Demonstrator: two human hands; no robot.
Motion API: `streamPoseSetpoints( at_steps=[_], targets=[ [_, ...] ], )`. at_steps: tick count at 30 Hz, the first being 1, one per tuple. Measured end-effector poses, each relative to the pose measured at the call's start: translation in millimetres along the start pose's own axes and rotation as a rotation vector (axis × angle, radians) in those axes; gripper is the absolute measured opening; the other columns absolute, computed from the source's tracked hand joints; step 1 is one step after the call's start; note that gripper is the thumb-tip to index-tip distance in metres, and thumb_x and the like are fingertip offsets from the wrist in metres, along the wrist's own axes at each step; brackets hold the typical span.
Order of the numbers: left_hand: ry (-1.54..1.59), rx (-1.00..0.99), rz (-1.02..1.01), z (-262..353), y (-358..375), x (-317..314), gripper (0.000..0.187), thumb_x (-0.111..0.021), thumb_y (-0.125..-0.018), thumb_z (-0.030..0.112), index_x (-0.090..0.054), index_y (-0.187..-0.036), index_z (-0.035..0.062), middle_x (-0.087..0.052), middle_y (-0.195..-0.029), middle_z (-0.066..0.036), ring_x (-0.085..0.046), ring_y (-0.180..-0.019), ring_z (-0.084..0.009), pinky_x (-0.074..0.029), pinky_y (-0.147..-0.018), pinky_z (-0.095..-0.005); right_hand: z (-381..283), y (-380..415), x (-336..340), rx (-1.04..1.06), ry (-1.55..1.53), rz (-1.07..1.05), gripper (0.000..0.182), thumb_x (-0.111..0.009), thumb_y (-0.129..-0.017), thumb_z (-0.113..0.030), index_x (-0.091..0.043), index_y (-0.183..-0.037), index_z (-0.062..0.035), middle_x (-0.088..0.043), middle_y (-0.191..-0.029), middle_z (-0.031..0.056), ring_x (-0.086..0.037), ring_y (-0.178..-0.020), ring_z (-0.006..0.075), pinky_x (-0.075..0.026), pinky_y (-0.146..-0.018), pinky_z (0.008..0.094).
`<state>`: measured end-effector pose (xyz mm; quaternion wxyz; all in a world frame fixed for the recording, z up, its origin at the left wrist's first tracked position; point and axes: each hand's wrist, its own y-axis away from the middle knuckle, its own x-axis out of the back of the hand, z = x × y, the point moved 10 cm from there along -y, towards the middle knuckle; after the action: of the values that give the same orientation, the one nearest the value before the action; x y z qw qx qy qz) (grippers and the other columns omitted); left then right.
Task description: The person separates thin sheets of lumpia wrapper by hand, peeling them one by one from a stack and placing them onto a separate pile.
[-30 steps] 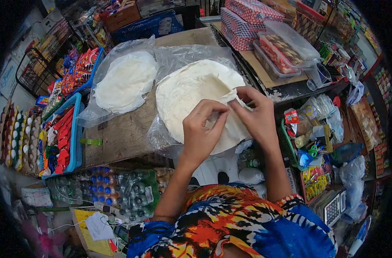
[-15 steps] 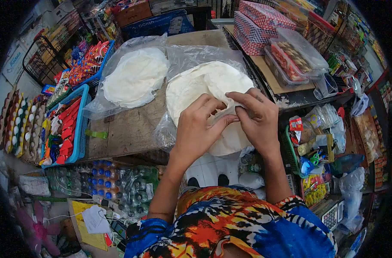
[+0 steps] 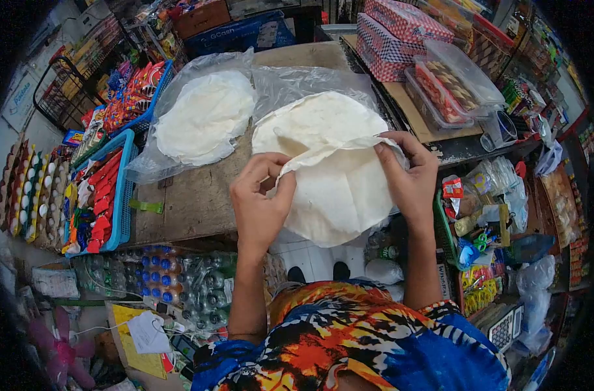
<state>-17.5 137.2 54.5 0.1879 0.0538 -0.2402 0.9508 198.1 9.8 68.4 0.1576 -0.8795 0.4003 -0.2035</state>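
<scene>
A thin white lumpia wrapper [image 3: 339, 202] is pinched at its edge by both hands and hangs toward me past the table's front edge. My left hand [image 3: 263, 195] closes thumb and fingers on its left side. My right hand [image 3: 411, 174] grips its upper right side. Beneath and behind it lies a stack of round wrappers [image 3: 329, 111] on a clear plastic bag [image 3: 297, 81]. To the left, a second pile of wrappers [image 3: 206, 117], with uneven edges, rests on another plastic sheet [image 3: 144, 166].
A wooden table [image 3: 186, 202] carries the piles. Blue baskets of snack packets [image 3: 122, 195] and egg trays [image 3: 39, 189] stand left. Checkered boxes [image 3: 391, 49] and a clear plastic food container [image 3: 450, 98] sit at the back right. Bottles [image 3: 160, 270] are below the table.
My hands have moved apart, left hand leftward and right hand rightward. The wrapper between them is now spread wider and hangs lower in front.
</scene>
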Motion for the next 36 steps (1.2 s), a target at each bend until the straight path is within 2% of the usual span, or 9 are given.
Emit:
streamPoseSetpoints(
  at_steps=[2,6,12,14,21,27,30,34,36],
  targets=[
    [0.11,0.036,-0.031,-1,0,-11,0.023,-0.063,-0.078,-0.004,-0.057,-0.099,-0.0025,-0.062,-0.101,-0.011,-0.063,-0.085,-0.0153,-0.051,-0.071,-0.026,-25,3,-11,0.199,0.092,-0.06,0.013,-0.065,-0.083,-0.004,-0.066,-0.094,0.0038,-0.068,-0.087,0.0119,-0.064,-0.079,0.0159,-0.048,-0.073,0.0267],
    [0.116,0.066,-0.209,7,2,-46,0.056,-0.068,-0.076,-0.003,-0.043,-0.126,0.0038,-0.055,-0.118,-0.011,-0.062,-0.096,-0.0175,-0.053,-0.081,-0.0294,-36,18,-38,0.103,0.007,-0.251,0.014,-0.061,-0.083,0.0,-0.061,-0.097,0.0043,-0.065,-0.09,0.0153,-0.065,-0.084,0.0212,-0.049,-0.076,0.03],
    [-0.007,-0.068,-0.124,30,2,-55,0.057,-0.071,-0.075,0.004,-0.046,-0.127,0.0029,-0.061,-0.102,-0.015,-0.065,-0.084,-0.0227,-0.055,-0.076,-0.0322,-50,27,-40,0.206,0.001,-0.224,0.024,-0.048,-0.086,0.006,-0.056,-0.108,0.0035,-0.064,-0.095,0.0197,-0.066,-0.088,0.0287,-0.048,-0.078,0.0321],
    [0.045,0.014,-0.158,20,2,-59,0.05,-0.067,-0.079,-0.005,-0.049,-0.125,0.0035,-0.06,-0.104,-0.01,-0.062,-0.091,-0.0137,-0.051,-0.073,-0.0265,-41,24,-38,0.137,-0.006,-0.201,0.023,-0.045,-0.086,0.006,-0.055,-0.107,0.0038,-0.063,-0.095,0.0182,-0.064,-0.089,0.0244,-0.047,-0.081,0.0311],
    [-0.022,-0.083,0.003,17,2,-39,0.026,-0.065,-0.08,-0.008,-0.057,-0.104,-0.0012,-0.062,-0.082,-0.005,-0.062,-0.077,-0.0095,-0.05,-0.07,-0.0232,0,16,-38,-0.086,-0.174,-0.222,0.021,-0.045,-0.086,0.001,-0.054,-0.104,0.0032,-0.063,-0.095,0.0105,-0.056,-0.093,0.0143,-0.043,-0.084,0.0281],
    [0.03,0.081,0.014,2,4,-34,0.013,-0.066,-0.082,-0.006,-0.055,-0.087,-0.0018,-0.063,-0.083,-0.005,-0.06,-0.077,-0.0074,-0.05,-0.07,-0.0223,-23,18,-50,-0.003,-0.182,-0.316,0.026,-0.063,-0.083,-0.008,-0.059,-0.107,0.0023,-0.065,-0.1,0.0101,-0.057,-0.097,0.0129,-0.044,-0.086,0.0277],
    [0.013,-0.047,0.028,5,3,-30,0.012,-0.066,-0.08,-0.002,-0.055,-0.084,-0.0019,-0.062,-0.072,-0.008,-0.061,-0.064,-0.0127,-0.05,-0.062,-0.0262,-15,17,-49,0.044,0.019,-0.323,0.027,-0.07,-0.079,-0.008,-0.063,-0.103,0.0022,-0.067,-0.095,0.0095,-0.06,-0.092,0.0132,-0.047,-0.083,0.0279],
    [-0.001,-0.031,0.082,7,11,-16,0.012,-0.066,-0.08,-0.003,-0.055,-0.083,-0.0016,-0.061,-0.073,-0.005,-0.06,-0.065,-0.0102,-0.048,-0.062,-0.0242,8,-7,-9,-0.002,-0.1,-0.021,0.02,-0.071,-0.081,-0.007,-0.065,-0.098,0.001,-0.068,-0.085,0.0058,-0.061,-0.076,0.0107,-0.049,-0.07,0.0256],
    [0.176,0.029,0.155,-5,14,-3,0.012,-0.066,-0.081,-0.004,-0.054,-0.081,-0.0005,-0.059,-0.075,-0.003,-0.058,-0.067,-0.0078,-0.048,-0.062,-0.0228,39,-10,11,-0.153,-0.415,0.139,0.015,-0.071,-0.083,-0.008,-0.065,-0.096,-0.0012,-0.066,-0.085,0.0035,-0.06,-0.073,0.0086,-0.048,-0.066,0.0242]
  ],
)
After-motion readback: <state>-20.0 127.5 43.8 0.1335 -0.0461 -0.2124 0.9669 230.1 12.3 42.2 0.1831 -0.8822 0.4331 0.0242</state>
